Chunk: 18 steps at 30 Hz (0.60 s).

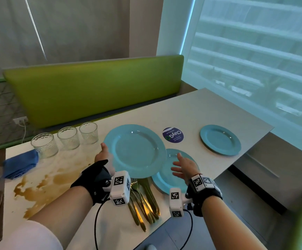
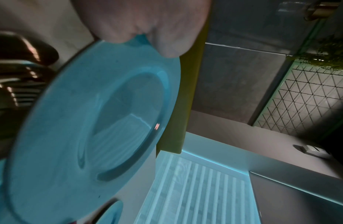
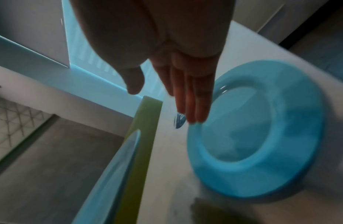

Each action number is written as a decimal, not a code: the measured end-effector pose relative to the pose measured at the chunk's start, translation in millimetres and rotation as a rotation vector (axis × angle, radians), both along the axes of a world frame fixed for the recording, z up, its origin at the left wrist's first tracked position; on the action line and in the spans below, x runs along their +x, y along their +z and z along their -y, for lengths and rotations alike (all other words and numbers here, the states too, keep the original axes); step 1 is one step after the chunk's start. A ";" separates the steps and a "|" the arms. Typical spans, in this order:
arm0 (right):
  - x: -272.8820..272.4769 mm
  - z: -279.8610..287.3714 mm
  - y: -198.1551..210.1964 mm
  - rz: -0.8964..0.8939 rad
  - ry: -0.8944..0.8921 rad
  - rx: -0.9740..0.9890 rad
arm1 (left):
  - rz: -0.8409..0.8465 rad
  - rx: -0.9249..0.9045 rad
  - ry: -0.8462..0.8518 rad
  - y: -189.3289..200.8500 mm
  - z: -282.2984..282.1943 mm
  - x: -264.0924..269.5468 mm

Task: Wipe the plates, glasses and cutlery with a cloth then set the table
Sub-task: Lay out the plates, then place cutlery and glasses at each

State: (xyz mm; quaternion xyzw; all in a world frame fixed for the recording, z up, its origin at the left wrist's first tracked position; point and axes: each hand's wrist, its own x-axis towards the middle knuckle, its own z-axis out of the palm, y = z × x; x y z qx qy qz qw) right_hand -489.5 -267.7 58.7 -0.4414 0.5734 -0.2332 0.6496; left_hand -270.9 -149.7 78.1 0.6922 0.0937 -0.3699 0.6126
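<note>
My left hand (image 1: 104, 153) grips the left rim of a light blue plate (image 1: 135, 150), held above the table; in the left wrist view the fingers (image 2: 167, 44) pinch that plate (image 2: 86, 128) at its edge. My right hand (image 1: 183, 167) hovers with straight, spread fingers (image 3: 190, 103) over a second blue plate (image 1: 166, 179) that lies on the table (image 1: 191, 112). A third blue plate (image 1: 220, 139) lies farther right. Three clear glasses (image 1: 69, 138) stand in a row at the left. Gold cutlery (image 1: 144, 201) lies bunched near the front edge. A folded blue cloth (image 1: 20, 166) sits at the left.
A brown spill (image 1: 43, 186) stains the table's left front part. A round purple sticker (image 1: 173, 135) is stuck between the plates. A green padded bench back (image 1: 92, 87) runs behind the table. A window with blinds (image 1: 254, 51) is at the right.
</note>
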 end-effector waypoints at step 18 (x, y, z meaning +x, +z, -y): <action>123.5 183.5 -12.9 0.248 -0.156 0.205 | -0.288 -0.185 0.065 5.4 126.3 80.7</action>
